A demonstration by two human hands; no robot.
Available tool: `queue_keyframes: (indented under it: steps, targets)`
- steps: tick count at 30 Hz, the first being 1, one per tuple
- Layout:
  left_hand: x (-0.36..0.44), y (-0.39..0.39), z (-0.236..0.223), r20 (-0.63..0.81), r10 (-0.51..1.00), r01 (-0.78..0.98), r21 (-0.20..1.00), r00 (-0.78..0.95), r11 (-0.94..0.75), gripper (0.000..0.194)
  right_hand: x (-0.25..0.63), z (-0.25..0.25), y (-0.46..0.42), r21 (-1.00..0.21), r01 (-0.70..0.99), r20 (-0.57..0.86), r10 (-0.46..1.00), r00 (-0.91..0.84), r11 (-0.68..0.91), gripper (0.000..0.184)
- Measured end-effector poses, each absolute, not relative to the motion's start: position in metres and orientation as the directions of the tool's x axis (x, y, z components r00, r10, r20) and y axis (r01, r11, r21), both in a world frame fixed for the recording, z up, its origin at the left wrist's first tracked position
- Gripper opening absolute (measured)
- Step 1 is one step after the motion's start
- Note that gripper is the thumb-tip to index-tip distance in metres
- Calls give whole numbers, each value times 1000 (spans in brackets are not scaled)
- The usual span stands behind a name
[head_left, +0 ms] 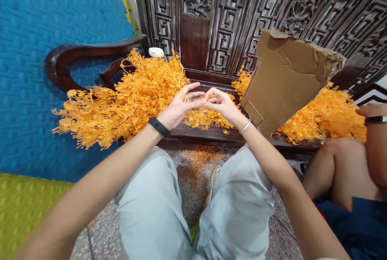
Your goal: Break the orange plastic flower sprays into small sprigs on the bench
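My left hand (183, 102), with a black wristband, is raised over the bench seat. A thin yellow-orange strand (185, 96) loops across its fingers, while its thumb and index finger reach the fingertips of my right hand. My right hand (222, 106), wearing a silver bangle, is closed in a pinch against them; whatever lies between the fingertips is too small to make out. Just left of my hands spreads a big heap of orange plastic sprigs (136, 94). Looser orange pieces (208, 119) lie on the seat beneath both hands.
A torn cardboard piece (287, 74) leans on the carved dark wooden bench (196, 42). Behind it lies another orange heap (326, 117), beside a seated person's hand (375, 109). A white lid (156, 52) shows behind the left heap. Orange scraps (201, 161) litter the floor.
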State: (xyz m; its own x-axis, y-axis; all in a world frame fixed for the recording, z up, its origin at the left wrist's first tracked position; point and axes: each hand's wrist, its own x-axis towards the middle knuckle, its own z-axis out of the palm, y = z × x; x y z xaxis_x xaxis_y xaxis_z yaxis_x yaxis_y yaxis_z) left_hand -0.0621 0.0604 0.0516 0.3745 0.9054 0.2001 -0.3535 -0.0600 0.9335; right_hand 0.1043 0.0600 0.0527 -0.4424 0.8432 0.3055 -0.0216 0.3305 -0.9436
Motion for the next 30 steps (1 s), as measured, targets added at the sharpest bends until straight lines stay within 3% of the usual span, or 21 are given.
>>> queue_keyframes:
  steps: [8, 15, 20, 24, 30]
  targets:
    - [-66, 56, 54, 70, 876, -95, 995, 476, -28, 56, 103, 49, 59, -926, 29, 336, 857, -391, 376, 35]
    - [-64, 58, 53, 13, 864, 97, 993, 503, -72, 59, 106, 51, 60, -940, 67, 258, 823, -506, 336, 30]
    - [-66, 64, 49, 88, 876, 136, 976, 474, -172, 48, 108, 49, 61, -867, 141, 356, 793, -495, 477, 20]
    - [-68, 68, 45, 77, 895, 154, 975, 440, -160, 40, 109, 48, 62, -784, 215, 436, 764, -475, 582, 17]
    - [-67, 65, 50, 33, 904, 155, 982, 426, -109, 34, 107, 50, 62, -801, 220, 432, 793, -429, 556, 14]
